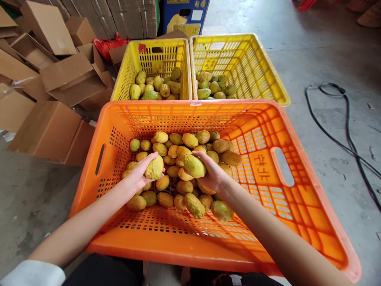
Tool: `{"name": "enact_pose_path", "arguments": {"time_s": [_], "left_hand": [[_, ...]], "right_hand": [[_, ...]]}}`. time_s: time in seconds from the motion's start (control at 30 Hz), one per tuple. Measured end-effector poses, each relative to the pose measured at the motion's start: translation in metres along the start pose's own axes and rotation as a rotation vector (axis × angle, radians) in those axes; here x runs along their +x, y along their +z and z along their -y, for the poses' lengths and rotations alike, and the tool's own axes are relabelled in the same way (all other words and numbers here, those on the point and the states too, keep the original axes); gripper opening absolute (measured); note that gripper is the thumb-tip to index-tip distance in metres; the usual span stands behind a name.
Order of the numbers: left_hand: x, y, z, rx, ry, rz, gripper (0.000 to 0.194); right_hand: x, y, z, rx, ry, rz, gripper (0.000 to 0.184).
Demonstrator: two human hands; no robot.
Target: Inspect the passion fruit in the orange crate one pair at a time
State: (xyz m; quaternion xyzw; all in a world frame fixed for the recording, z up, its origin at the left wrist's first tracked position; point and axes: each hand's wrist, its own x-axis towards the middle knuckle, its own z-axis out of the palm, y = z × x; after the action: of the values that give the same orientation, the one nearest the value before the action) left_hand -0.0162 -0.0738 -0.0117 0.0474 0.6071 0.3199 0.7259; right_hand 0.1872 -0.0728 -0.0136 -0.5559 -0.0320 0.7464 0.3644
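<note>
Over the large orange crate (190, 248), my left hand (139, 173) is closed around a lumpy yellow oval fruit (154, 167). My right hand (213, 174) grips a smoother yellow-green oval fruit (194, 165), tilted inward. The two fruits are held apart, at about the same height. Beneath them, many similar fruits lie on the crate's bottom, yellow to brownish, such as a bumpy one (194, 205) and a greener one (222, 210). My palms and the fruits partly hide the pile.
Behind the orange crate stand two yellow crates, the left one (122, 85) and the right one (269, 75), both with greenish fruits inside. Cardboard boxes (44, 129) are heaped at left. A blue printed carton (184, 18) stands behind. A black cable (348, 131) lies on the floor at right.
</note>
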Motion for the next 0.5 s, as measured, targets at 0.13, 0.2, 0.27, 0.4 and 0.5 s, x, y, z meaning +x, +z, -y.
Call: {"name": "enact_pose_path", "arguments": {"time_s": [0.13,0.2,0.27,0.4,0.5], "left_hand": [[0.0018,-0.0014,0.0029,0.031,-0.010,0.035,0.014],[0.0020,-0.0009,0.0037,0.028,-0.009,0.018,0.010],[0.0019,0.0001,0.0034,0.013,-0.009,-0.023,0.008],[0.0016,0.0014,-0.0003,-0.052,-0.028,-0.060,0.016],[0.0010,0.0014,-0.0028,-0.075,-0.043,-0.026,0.022]], "right_hand": [[-0.0040,-0.0019,-0.0003,-0.067,-0.055,0.050,0.018],[-0.0049,-0.0035,-0.0011,-0.120,-0.062,0.059,0.026],[-0.0052,-0.0049,-0.0021,-0.158,-0.067,0.068,0.031],[-0.0053,-0.0047,-0.0034,-0.151,-0.084,0.104,0.023],[-0.0053,-0.0019,-0.0034,-0.117,-0.047,0.086,0.011]]}}
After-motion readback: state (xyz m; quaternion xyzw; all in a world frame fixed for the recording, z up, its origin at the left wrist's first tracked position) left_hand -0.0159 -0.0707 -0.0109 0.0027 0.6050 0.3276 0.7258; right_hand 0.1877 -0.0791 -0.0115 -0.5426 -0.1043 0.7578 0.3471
